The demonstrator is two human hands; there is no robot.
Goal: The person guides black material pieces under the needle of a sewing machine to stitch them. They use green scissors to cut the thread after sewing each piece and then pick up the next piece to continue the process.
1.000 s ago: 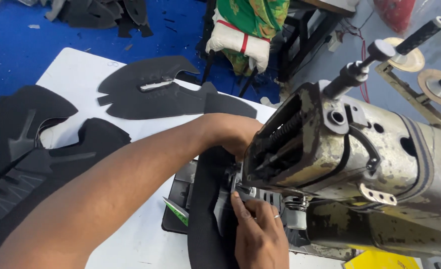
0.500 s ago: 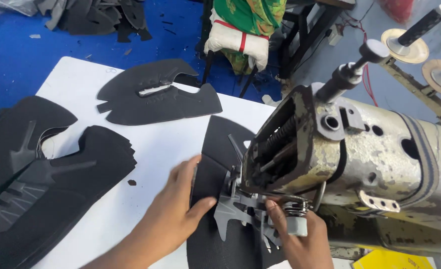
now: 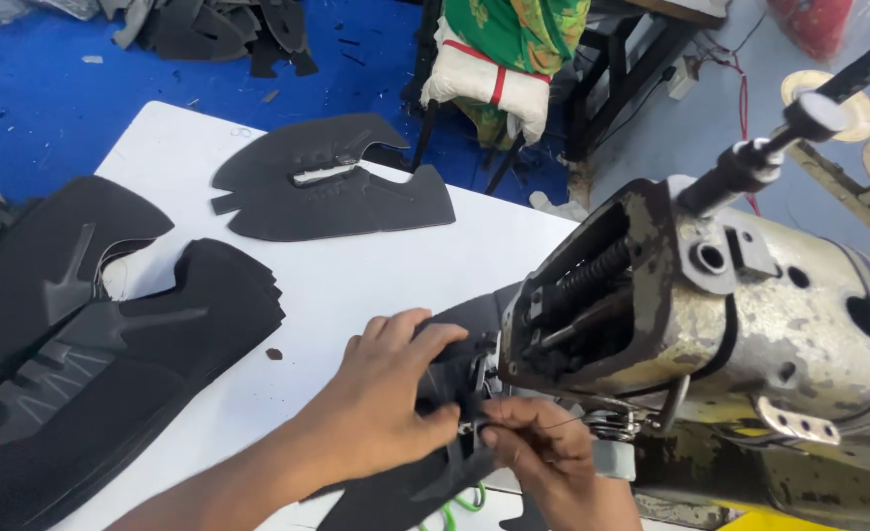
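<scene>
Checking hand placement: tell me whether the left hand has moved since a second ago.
Yes. The left hand drew back from under the machine head and rests left of it on the black piece.

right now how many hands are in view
2: left hand grips the black piece at the sewing machine; right hand pinches beside it, under the machine's head.

Your left hand covers most of the black cut piece under the head of the sewing machine, so you cannot see its outline there. The needle below the machine head is hidden behind your fingers. What your right hand pinches is too small to tell. The machine's body runs off the right edge, and the black stack to its left is cut off too.
</scene>
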